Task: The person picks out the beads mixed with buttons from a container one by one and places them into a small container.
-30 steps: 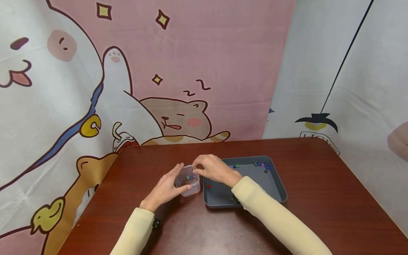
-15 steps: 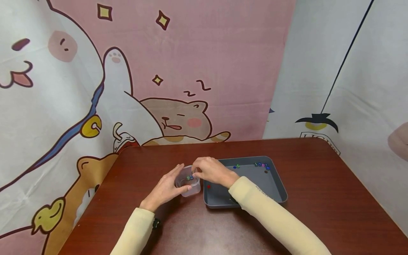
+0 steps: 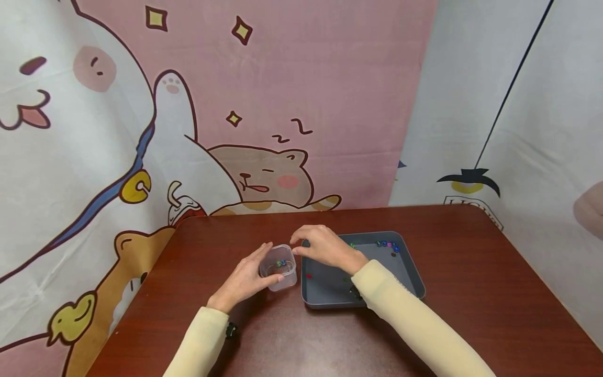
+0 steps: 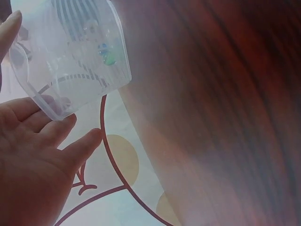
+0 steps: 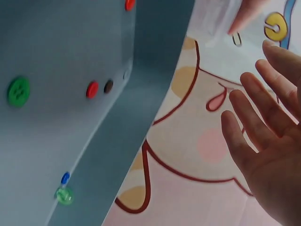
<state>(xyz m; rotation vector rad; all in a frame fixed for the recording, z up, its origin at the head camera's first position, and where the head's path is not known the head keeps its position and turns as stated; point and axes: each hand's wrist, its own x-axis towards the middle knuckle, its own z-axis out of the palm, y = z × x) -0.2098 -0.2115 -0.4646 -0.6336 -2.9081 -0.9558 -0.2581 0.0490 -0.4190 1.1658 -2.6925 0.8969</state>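
A dark reddish-brown table (image 3: 292,335) with a glossy wood-grained top is set against hanging cloth; its near part is brightened by a soft reflection. On the left and centre, a pink and white backdrop (image 3: 358,104) is printed with cartoon animals, sparkles and a sleeping bear, while the right is covered by a pale cloth (image 3: 527,94) marked with a black line and an emblem. A clear plastic container (image 3: 288,276) is steadied on the tabletop between the thumb and fingers of the left hand (image 3: 242,278), and green and blue beads (image 3: 281,263) can be seen inside. Just beside it, to the right, a grey tray (image 3: 405,275) is placed. Its far left corner is overhung by the right hand (image 3: 325,247), whose fingers are parted and by which nothing is gripped. In the tray, small coloured pieces (image 3: 388,244) are clustered at the far right corner, and red, dark and green buttons (image 5: 92,89) are scattered on the floor.
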